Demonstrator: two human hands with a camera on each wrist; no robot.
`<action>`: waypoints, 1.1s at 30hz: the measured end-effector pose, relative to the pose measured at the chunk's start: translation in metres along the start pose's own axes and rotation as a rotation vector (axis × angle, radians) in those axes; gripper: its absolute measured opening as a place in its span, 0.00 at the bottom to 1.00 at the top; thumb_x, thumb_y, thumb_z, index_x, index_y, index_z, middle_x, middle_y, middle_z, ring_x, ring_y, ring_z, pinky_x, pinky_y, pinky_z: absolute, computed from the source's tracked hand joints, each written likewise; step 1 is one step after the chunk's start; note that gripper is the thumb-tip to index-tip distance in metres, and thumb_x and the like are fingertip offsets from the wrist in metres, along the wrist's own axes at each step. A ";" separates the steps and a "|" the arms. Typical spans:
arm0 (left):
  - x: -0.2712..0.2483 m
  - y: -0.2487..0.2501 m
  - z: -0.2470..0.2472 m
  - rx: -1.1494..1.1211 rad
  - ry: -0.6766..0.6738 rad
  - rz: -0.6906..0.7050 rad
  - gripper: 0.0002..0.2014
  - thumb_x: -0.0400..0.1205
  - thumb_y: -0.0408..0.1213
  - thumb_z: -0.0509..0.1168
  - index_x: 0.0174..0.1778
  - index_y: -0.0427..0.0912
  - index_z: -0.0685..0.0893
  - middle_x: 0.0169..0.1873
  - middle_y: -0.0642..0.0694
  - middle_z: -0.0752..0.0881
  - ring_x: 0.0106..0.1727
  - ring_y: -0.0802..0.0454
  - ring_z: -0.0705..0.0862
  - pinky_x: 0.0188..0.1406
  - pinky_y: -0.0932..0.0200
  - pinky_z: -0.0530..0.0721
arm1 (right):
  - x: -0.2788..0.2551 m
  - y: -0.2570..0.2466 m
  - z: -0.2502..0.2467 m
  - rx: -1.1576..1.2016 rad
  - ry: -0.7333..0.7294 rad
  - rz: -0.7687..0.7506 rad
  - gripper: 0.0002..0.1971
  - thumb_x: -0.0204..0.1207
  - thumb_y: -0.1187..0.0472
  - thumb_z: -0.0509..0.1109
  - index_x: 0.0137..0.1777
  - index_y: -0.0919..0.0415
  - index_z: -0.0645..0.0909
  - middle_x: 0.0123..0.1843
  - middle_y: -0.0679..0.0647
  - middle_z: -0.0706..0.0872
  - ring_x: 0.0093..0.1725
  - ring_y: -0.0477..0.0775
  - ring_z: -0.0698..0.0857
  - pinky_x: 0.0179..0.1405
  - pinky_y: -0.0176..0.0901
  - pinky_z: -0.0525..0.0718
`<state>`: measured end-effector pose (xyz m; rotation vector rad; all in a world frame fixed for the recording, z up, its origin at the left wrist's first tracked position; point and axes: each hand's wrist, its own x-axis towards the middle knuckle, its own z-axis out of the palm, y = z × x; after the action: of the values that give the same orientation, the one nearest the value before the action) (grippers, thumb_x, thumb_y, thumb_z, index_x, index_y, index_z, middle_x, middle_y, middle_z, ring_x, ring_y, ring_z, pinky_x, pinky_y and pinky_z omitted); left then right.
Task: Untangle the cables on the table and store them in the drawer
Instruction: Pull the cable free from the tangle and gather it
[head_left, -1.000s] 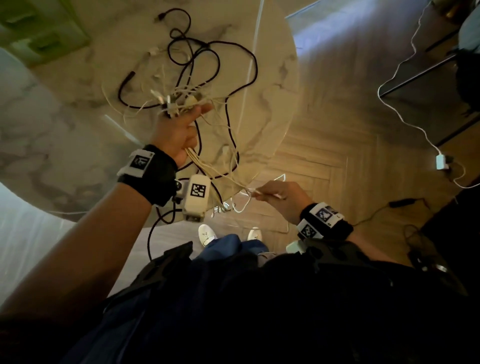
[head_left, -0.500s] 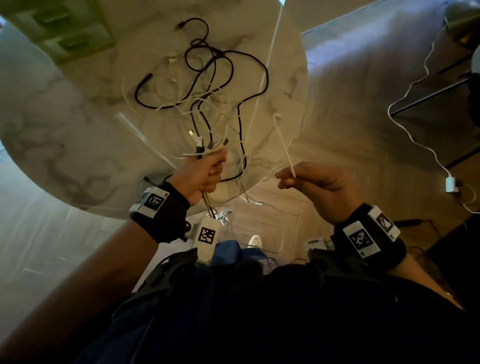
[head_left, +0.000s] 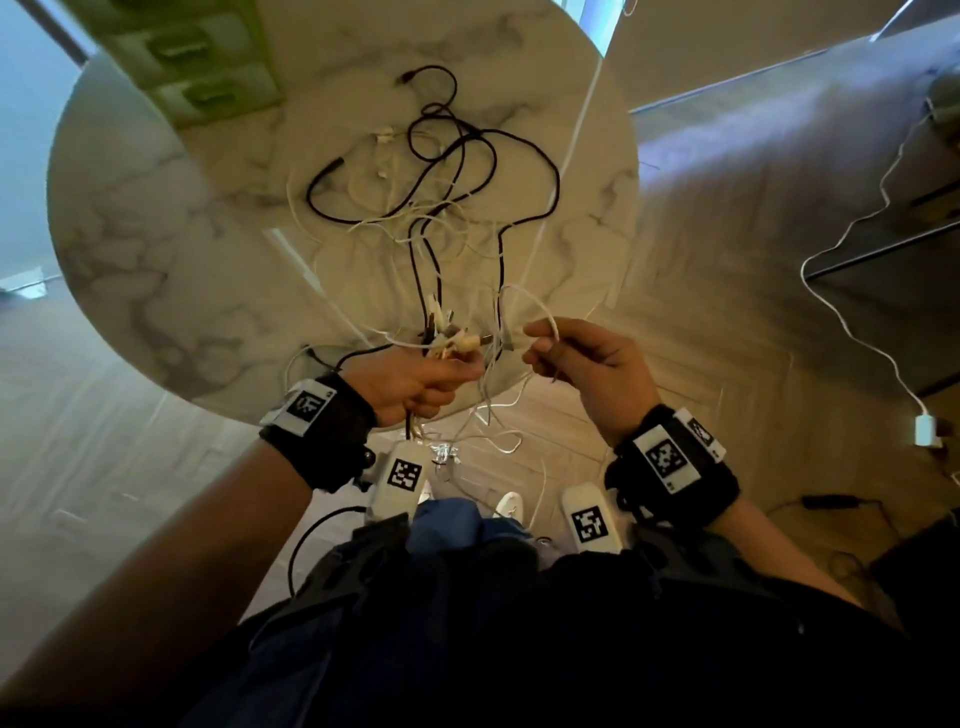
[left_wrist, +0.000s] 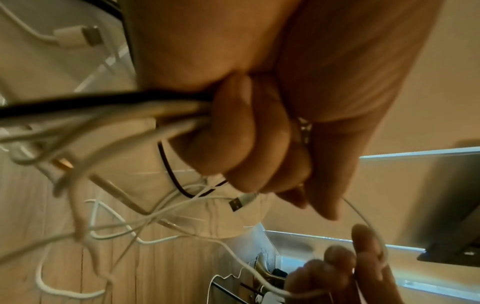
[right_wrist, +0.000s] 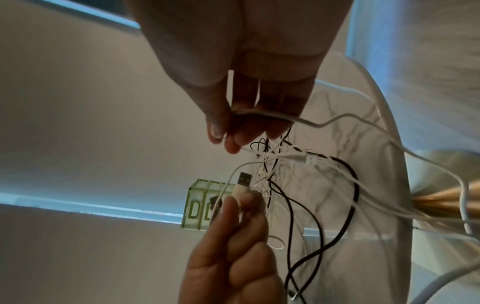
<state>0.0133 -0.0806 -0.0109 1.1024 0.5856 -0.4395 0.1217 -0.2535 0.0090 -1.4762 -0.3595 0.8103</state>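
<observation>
Head view: left hand (head_left: 410, 382) fisted round a bundle of cable ends (head_left: 447, 338) at the near edge of the marble table (head_left: 171, 249); right hand (head_left: 582, 358) pinching a white cable (head_left: 524, 296); black cable (head_left: 519, 156) looped on the tabletop, green drawer unit (head_left: 197, 67) beyond.

Left wrist view: fingers (left_wrist: 249, 131) curled tight on black and white strands — USB plug (left_wrist: 240, 202) poking out.

Right wrist view: thumb and fingertips (right_wrist: 233, 131) pressed on the white strand.
</observation>
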 end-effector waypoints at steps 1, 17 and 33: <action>-0.001 -0.001 0.001 -0.010 -0.010 0.016 0.04 0.76 0.39 0.64 0.38 0.46 0.75 0.21 0.54 0.64 0.16 0.64 0.59 0.13 0.72 0.54 | 0.004 0.000 0.002 0.010 -0.022 0.049 0.10 0.77 0.73 0.64 0.47 0.60 0.84 0.34 0.49 0.89 0.35 0.44 0.85 0.39 0.32 0.83; -0.007 -0.018 -0.006 0.183 0.090 -0.076 0.09 0.82 0.34 0.64 0.37 0.43 0.74 0.20 0.51 0.68 0.18 0.60 0.62 0.15 0.67 0.59 | 0.081 -0.021 0.051 0.055 -0.075 0.142 0.09 0.79 0.66 0.65 0.51 0.55 0.86 0.48 0.47 0.89 0.49 0.46 0.84 0.40 0.35 0.74; -0.025 -0.018 -0.020 -0.616 -0.181 0.252 0.29 0.62 0.29 0.62 0.63 0.32 0.78 0.25 0.51 0.70 0.21 0.60 0.63 0.21 0.67 0.65 | 0.030 -0.025 0.028 -0.002 -0.171 -0.119 0.15 0.81 0.52 0.56 0.61 0.49 0.81 0.22 0.46 0.70 0.24 0.46 0.66 0.28 0.35 0.68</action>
<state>-0.0211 -0.0677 -0.0139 0.5280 0.3756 -0.1178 0.1302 -0.2108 0.0278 -1.3777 -0.5715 0.8430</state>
